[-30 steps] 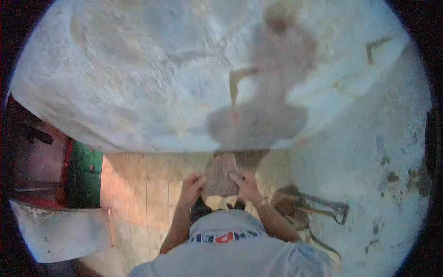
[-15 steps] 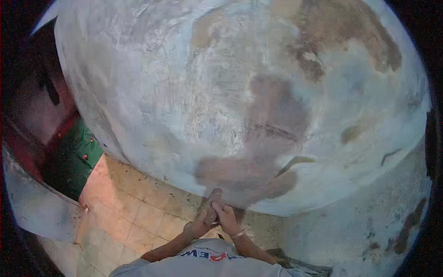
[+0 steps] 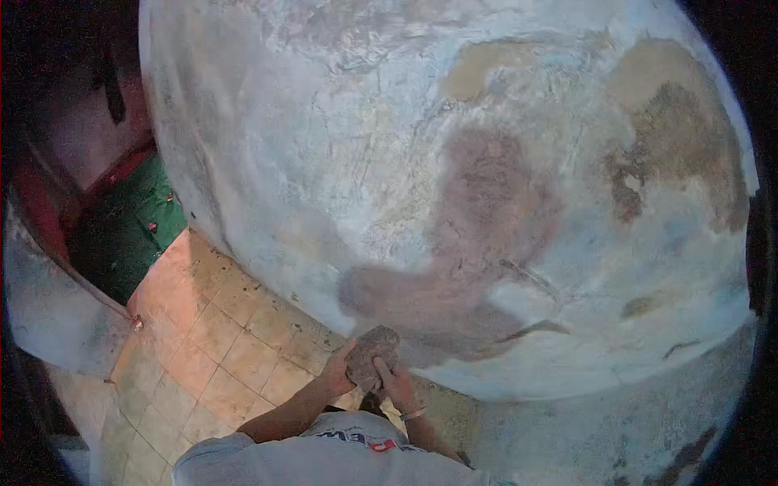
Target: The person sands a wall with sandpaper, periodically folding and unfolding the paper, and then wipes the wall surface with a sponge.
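Big blue and red letters (image 3: 356, 439) go across the pale shirt (image 3: 324, 466). They are too blurry to read for sure.

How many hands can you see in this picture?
2. The left hand is at the left side of the brownish piece, and the right hand is at its lower right. Some fingers are hidden.

Flat brown piece (image 3: 370, 355) turned from edge-on to broad-side, brown wall patch (image 3: 687, 125) now in view
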Available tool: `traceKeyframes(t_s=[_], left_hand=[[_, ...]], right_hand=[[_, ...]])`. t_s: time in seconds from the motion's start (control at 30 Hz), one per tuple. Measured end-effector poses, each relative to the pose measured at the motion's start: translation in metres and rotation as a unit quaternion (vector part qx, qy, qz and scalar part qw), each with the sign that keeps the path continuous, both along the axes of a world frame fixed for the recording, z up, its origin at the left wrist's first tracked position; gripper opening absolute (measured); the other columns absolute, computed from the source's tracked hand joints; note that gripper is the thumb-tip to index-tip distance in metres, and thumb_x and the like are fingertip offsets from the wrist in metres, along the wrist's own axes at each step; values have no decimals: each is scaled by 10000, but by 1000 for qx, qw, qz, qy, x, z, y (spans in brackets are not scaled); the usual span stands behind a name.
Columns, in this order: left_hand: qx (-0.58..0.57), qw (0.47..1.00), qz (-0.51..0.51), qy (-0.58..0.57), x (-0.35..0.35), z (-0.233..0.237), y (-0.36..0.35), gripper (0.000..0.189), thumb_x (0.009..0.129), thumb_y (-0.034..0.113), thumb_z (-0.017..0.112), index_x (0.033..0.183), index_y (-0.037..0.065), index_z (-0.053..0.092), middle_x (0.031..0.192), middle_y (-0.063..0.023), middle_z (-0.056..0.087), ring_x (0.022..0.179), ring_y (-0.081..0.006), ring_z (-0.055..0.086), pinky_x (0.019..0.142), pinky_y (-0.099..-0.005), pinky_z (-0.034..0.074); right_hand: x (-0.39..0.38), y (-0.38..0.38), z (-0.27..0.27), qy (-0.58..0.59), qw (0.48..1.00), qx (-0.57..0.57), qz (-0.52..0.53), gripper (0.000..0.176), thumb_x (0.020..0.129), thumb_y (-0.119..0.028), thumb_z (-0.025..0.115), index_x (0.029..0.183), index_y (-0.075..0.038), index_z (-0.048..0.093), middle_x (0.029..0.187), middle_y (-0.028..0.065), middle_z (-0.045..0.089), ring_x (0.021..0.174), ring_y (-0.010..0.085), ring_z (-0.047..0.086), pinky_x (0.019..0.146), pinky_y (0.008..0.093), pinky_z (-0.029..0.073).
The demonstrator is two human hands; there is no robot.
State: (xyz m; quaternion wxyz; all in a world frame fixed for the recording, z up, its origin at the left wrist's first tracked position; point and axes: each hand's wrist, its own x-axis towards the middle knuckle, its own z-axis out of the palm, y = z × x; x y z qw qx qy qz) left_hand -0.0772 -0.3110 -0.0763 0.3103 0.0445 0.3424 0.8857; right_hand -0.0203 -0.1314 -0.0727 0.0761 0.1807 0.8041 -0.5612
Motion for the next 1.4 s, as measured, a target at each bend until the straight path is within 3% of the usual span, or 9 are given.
traceKeyframes(t_s=[0.13,0.33,0.47,0.6,0.73,0.87,1.07,1.33,1.4], left_hand=[[274,935,-130,-183,-40,-5,1,716,1045,604,466,1492,45,485,1412,-159,600,1211,-294,634,1066,-492,503],[-14,983,101,-156,-62,54,32,621,1073,540,463,1440,43,532,1384,-142,609,1212,-320,619,1054,-512,499],[-66,900,424,-78,-127,40,33,663,1092,522,429,1455,-29,492,1387,-192,581,1226,-323,601,1062,-485,482],[-296,831,464,85,-181,109,20,725,1106,480,373,1567,-75,303,1546,-247,444,1372,-343,502,1169,-425,373],[-391,571,474,545,-246,190,61,709,1098,379,342,1629,-46,143,1707,-265,91,1596,-382,27,1273,-498,38],[-426,358,622,551,-325,304,61,703,1092,330,357,1638,-35,105,1718,-247,33,1579,-463,4,1244,-608,40],[-384,477,685,395,-392,410,3,409,1084,182,363,1451,11,417,1639,-277,294,1518,-484,232,1212,-653,156],[-430,274,502,699,-317,248,76,734,1053,462,346,1581,-48,317,1677,-253,229,1569,-485,72,1242,-635,25],[-377,405,564,613,-354,303,29,685,1047,366,432,1584,-44,321,1682,-248,227,1568,-467,115,1249,-605,50]], right_hand=[[-22,24,-48,33,998,-21,56,430,1039,-376,640,793,-32,716,637,21,628,603,110,608,580,300,473],[-51,28,49,-13,972,-218,81,340,1055,-333,623,887,-44,688,772,-5,647,656,85,545,614,273,443],[-61,72,21,16,958,-256,130,279,1063,-286,613,1045,-21,696,933,21,681,820,113,606,737,320,498],[-59,120,-19,-2,968,-209,141,293,1047,-275,639,1148,-4,683,1039,94,733,941,188,703,811,337,561],[-44,141,-22,52,949,-209,232,299,1040,-239,644,1228,-8,670,1116,110,724,1061,197,674,908,352,542],[-51,174,-69,51,948,-124,290,353,1058,-226,620,1315,16,635,1187,102,708,1091,184,662,959,351,528],[-39,159,5,-70,953,-199,217,413,1079,-253,589,1377,33,597,1212,97,711,1102,203,667,989,364,514],[-91,129,-14,-115,942,-206,239,442,1076,-262,591,1401,37,575,1225,120,714,1106,225,676,993,369,511],[-103,132,-18,-23,961,-125,246,454,1068,-259,601,1410,37,568,1229,138,715,1108,228,681,993,370,512]])
